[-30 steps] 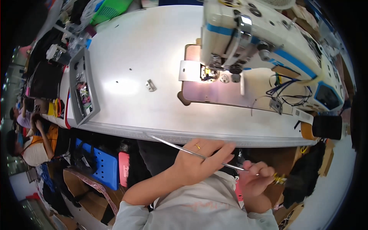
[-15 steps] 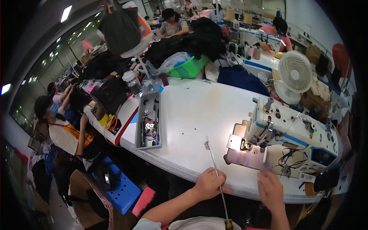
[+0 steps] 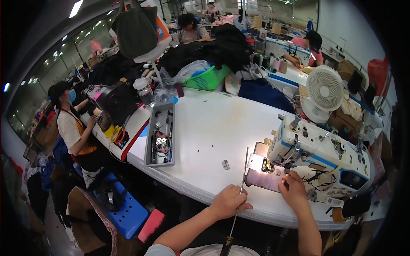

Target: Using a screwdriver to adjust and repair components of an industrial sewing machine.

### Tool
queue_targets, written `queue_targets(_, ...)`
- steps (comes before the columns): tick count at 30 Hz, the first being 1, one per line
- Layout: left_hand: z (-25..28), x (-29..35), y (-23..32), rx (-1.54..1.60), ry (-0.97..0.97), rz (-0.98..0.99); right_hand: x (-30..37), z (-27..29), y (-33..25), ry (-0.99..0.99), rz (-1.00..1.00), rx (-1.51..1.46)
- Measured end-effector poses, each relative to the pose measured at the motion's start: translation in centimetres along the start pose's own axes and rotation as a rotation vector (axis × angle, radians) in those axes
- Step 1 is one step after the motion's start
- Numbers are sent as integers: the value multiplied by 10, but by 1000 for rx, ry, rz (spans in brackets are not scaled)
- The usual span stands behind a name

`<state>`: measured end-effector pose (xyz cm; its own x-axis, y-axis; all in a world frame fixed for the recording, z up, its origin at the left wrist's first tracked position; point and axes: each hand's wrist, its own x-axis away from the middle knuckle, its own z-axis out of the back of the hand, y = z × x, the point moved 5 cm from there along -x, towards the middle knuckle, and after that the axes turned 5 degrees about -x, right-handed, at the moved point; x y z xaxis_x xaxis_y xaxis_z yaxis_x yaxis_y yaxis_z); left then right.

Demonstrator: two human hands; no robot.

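A long thin screwdriver [image 3: 239,204] stands tilted between the fingers of my left hand [image 3: 230,202], which is closed around its metal shaft. Its dark and amber handle points down toward me, and the tip reaches up beside the machine's metal plate. My right hand [image 3: 294,190] is at the sewing machine [image 3: 318,149], thumb and fingers pinched together by its lower edge. Whatever small thing those fingers grip, I cannot make out. On the white table [image 3: 213,128], a small metal part [image 3: 225,164] lies to the left of the screwdriver tip.
A grey tray [image 3: 148,145] of bobbins and small tools stands on the left. Behind are a green basket [image 3: 205,80], dark cloth [image 3: 213,45] and a white fan [image 3: 324,88]. A co-worker [image 3: 70,123] works at the left; a blue stool [image 3: 126,209] stands below.
My right hand has moved up to the sewing machine, its fingers now pinched. The screwdriver has tilted, its tip shifting right, away from the small metal part. The view has turned slightly.
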<state>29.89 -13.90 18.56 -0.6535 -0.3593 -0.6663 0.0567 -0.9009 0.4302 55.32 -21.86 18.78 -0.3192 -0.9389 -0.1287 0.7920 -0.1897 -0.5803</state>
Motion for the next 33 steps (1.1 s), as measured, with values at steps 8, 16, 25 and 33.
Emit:
queue_targets(8, 2, 2, -3, -5, 10, 9, 7, 8, -37, -31, 413, 443)
queue_targets(16, 1, 10, 2, -10, 19, 31, 1, 10, -40, -65, 587, 560)
queue_targets(25, 4, 2, -6, -14, 25, 16, 28, 19, -34, 438, 449, -375)
queue_targets(33, 0, 9, -15, 107, 132, 18, 15, -8, 4, 491, -108, -951)
